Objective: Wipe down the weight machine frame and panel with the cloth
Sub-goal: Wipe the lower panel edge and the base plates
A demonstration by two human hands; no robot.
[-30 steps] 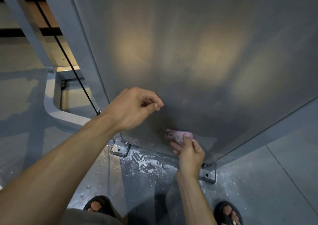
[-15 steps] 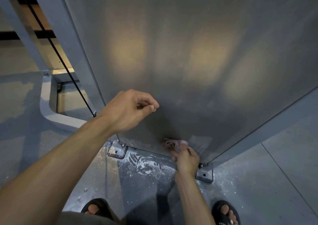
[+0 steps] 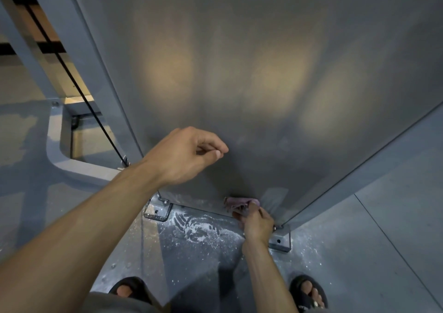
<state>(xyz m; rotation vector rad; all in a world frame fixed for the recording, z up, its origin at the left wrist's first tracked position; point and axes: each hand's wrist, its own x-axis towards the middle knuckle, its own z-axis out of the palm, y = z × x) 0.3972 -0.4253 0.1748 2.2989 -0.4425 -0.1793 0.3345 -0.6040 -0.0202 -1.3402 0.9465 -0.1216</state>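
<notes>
Fingers (image 3: 242, 213) of the right hand (image 3: 257, 224) curl round a pink cloth (image 3: 239, 203), pressing it against the bottom edge of the grey panel (image 3: 239, 73), at 6 o'clock on it. At 10 o'clock from the cloth, the left hand (image 3: 182, 154) hovers before the panel, fingers curled, thumb meeting forefinger, holding nothing. White powder (image 3: 199, 228) dusts the floor (image 3: 383, 240) beneath. No writing is legible.
</notes>
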